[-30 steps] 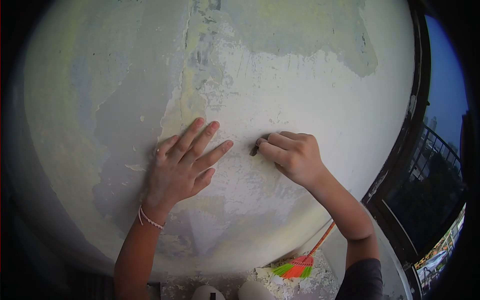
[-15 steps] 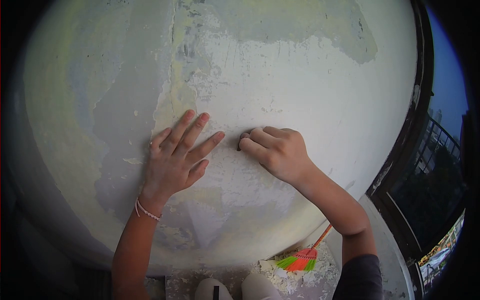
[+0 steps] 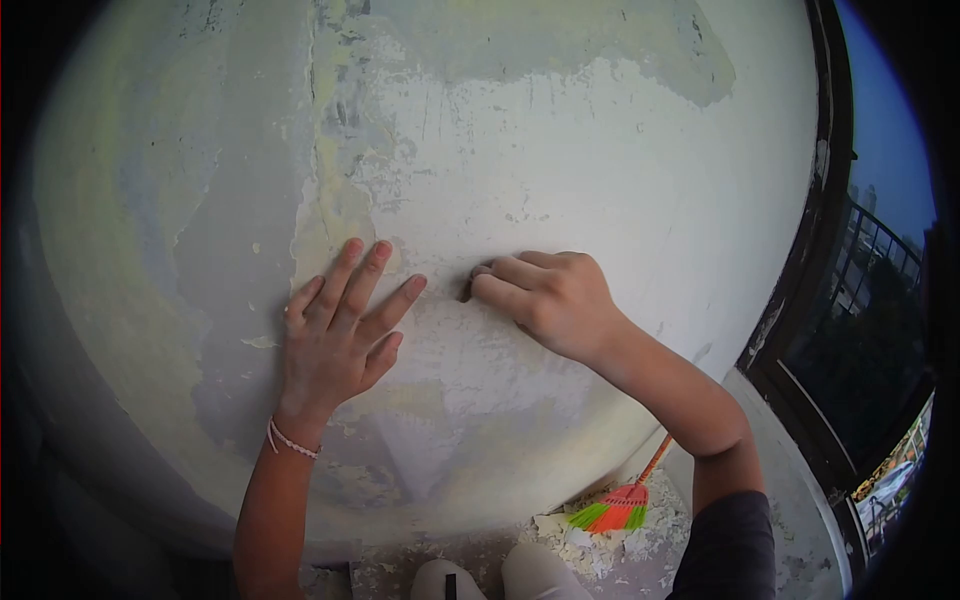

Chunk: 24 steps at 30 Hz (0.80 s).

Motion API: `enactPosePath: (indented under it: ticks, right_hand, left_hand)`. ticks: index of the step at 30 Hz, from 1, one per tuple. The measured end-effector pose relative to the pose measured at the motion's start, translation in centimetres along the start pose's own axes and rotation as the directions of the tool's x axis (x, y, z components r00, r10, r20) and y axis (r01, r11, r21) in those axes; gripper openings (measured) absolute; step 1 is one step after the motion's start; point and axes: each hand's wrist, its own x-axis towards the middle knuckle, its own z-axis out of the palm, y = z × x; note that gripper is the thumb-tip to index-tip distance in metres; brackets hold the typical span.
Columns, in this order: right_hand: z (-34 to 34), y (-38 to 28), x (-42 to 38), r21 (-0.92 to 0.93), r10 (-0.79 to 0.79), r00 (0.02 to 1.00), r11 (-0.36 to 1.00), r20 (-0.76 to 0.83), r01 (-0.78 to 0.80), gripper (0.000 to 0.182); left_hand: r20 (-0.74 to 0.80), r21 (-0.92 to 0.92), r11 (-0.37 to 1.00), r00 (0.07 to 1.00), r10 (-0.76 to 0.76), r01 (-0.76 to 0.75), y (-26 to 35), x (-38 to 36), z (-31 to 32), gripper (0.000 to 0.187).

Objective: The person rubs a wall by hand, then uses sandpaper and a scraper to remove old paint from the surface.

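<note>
My left hand (image 3: 335, 325) lies spread against the peeling wall (image 3: 560, 150), its fingers apart and nothing held. A braided white bracelet (image 3: 291, 440) circles that wrist. To the right, my right hand (image 3: 555, 300) is closed in a pinch, knuckles up. Between its thumb and fingers is a small dark flat piece (image 3: 466, 290), its edge against the wall; most of it is hidden by the fingers, so its kind does not show. Around both hands the wall has white, grey and yellowish patches with flaking edges.
A broom (image 3: 618, 508) with red and green bristles leans at the wall's foot. Paint flakes (image 3: 560, 545) litter the floor by my knees (image 3: 530, 575). A dark-framed window (image 3: 815, 350) is at the right, with a railing (image 3: 880, 240) outside.
The view has shifted slightly, so the wall sits a little further left. My left hand remains flat on the wall. My right hand still grips the dark piece, which now shows at a slightly different tilt.
</note>
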Motion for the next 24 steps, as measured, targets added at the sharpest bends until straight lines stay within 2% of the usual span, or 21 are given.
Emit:
enactPosePath:
  ticks: [1, 4, 6, 10, 13, 16, 24]
  right_hand:
    - [-0.4, 0.7, -0.7, 0.001, 0.01, 1.0, 1.0, -0.024, -0.01, 0.023]
    - [-1.8, 2.0, -2.5, -0.108, 0.103, 0.994, 0.989, 0.042, -0.098, 0.02]
    - [-1.9, 1.7, -2.0, -0.101, 0.127, 0.991, 0.987, 0.031, -0.123, 0.02]
    - [-1.2, 1.4, -1.9, -0.032, 0.175, 0.984, 0.984, -0.041, -0.176, 0.023]
    - [-1.1, 1.3, -3.5, -0.036, 0.141, 0.99, 0.989, -0.025, -0.142, 0.026]
    - [-0.4, 1.6, -5.0, 0.05, 0.17, 0.983, 0.985, -0.066, -0.167, 0.024]
    - [0.2, 0.0, -1.7, 0.101, 0.243, 0.953, 0.968, -0.179, -0.228, 0.025]
  left_hand:
    - [-0.003, -0.007, 1.0, 1.0, 0.001, -0.001, -0.2, -0.1, 0.1, 0.067]
    - [-0.014, 0.001, 1.0, 1.0, 0.0, 0.0, -0.2, -0.1, 0.0, 0.066]
    - [-0.018, 0.002, 1.0, 1.0, -0.013, 0.013, -0.2, -0.2, 0.1, 0.065]
    - [-0.02, 0.007, 1.0, 1.0, -0.003, 0.003, -0.2, -0.1, 0.2, 0.061]
    - [-0.01, 0.007, 1.0, 1.0, 0.002, -0.002, -0.2, -0.2, 0.2, 0.056]
    - [-0.01, 0.034, 0.999, 1.0, 0.002, -0.001, -0.1, -0.1, 0.1, 0.055]
    - [-0.021, 0.057, 0.998, 1.0, 0.012, -0.011, -0.1, -0.2, 0.3, 0.052]
